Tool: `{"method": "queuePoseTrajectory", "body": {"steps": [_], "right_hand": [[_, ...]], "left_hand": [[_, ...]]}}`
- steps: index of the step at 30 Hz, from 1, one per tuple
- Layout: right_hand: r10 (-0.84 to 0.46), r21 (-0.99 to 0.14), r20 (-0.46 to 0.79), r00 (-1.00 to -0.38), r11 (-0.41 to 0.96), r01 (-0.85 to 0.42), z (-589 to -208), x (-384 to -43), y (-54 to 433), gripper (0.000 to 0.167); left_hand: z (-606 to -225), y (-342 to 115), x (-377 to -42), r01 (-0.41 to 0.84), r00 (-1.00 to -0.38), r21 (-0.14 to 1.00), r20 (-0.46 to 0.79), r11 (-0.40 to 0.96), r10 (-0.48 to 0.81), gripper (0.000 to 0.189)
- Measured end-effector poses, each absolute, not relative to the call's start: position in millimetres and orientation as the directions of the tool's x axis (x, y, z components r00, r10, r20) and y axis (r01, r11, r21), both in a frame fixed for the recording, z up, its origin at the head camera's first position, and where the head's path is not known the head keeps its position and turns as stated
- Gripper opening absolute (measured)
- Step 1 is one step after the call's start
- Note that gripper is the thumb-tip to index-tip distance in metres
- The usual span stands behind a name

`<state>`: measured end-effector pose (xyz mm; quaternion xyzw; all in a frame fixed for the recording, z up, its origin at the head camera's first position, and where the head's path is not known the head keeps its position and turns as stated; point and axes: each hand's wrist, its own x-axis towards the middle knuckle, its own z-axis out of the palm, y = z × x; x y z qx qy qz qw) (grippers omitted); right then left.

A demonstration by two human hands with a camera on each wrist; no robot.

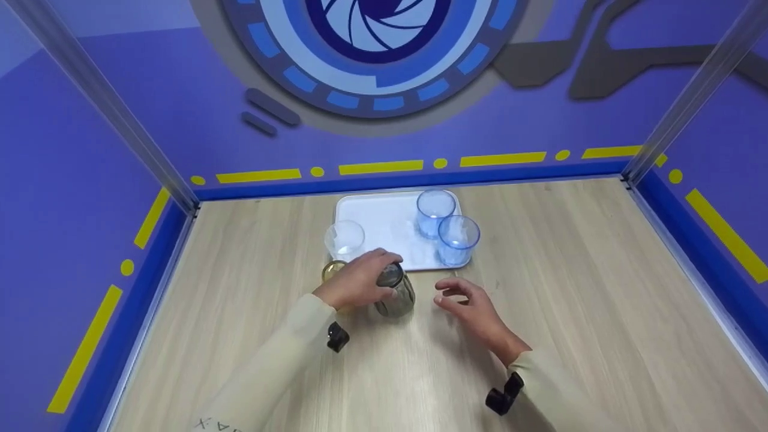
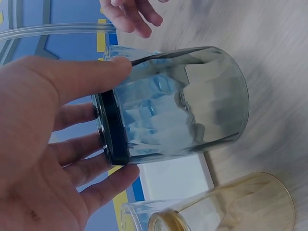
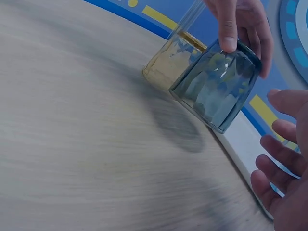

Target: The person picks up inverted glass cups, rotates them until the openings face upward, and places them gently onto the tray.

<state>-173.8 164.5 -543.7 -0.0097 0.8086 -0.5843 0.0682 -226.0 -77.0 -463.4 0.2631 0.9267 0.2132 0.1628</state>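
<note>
My left hand (image 1: pixel 359 281) grips a smoky grey glass (image 1: pixel 397 302) round its thick dark base, thumb on the near side and fingers on the far side. The glass is upside down and slightly tilted, mouth toward the table; in the right wrist view its shadow lies apart from it on the wood. Just left of it an amber glass (image 3: pixel 166 67) stands inverted on the table, mostly hidden behind my left hand in the head view. My right hand (image 1: pixel 474 306) hovers to the right of the grey glass, fingers loosely bent, holding nothing.
A white tray (image 1: pixel 384 210) lies behind the hands. At its right side stand two blue-tinted glasses, one farther back (image 1: pixel 435 213) and one nearer (image 1: pixel 458 240). A clear glass (image 1: pixel 345 239) stands at its left front corner. Blue-purple panels (image 1: pixel 150 120) enclose the wooden table (image 1: pixel 570 270).
</note>
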Motion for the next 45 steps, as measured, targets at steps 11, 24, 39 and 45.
{"method": "queuePoseTrajectory", "body": {"steps": [11, 24, 39, 45], "right_hand": [[-0.103, -0.934, -0.088, -0.991, 0.354, 0.046, -542.3, -174.4, 162.5, 0.037], [-0.169, -0.947, -0.045, -0.985, 0.320, -0.012, -541.4, -176.9, 164.5, 0.039], [-0.182, -0.953, 0.001, -0.983, 0.298, -0.056, -544.2, -172.9, 160.9, 0.044], [-0.159, -0.937, 0.063, -0.985, 0.330, -0.113, -552.6, -172.7, 160.3, 0.046]], "left_hand": [[-465.2, -77.4, -226.2, 0.395, -0.814, 0.490, -0.205, 0.777, 0.543, 0.063], [-467.9, -82.2, -223.3, 0.380, -0.829, 0.514, -0.179, 0.769, 0.530, 0.060], [-471.1, -84.1, -225.3, 0.364, -0.830, 0.573, -0.158, 0.734, 0.535, 0.058], [-470.6, -84.0, -224.7, 0.332, -0.838, 0.596, -0.169, 0.731, 0.518, 0.057]]}}
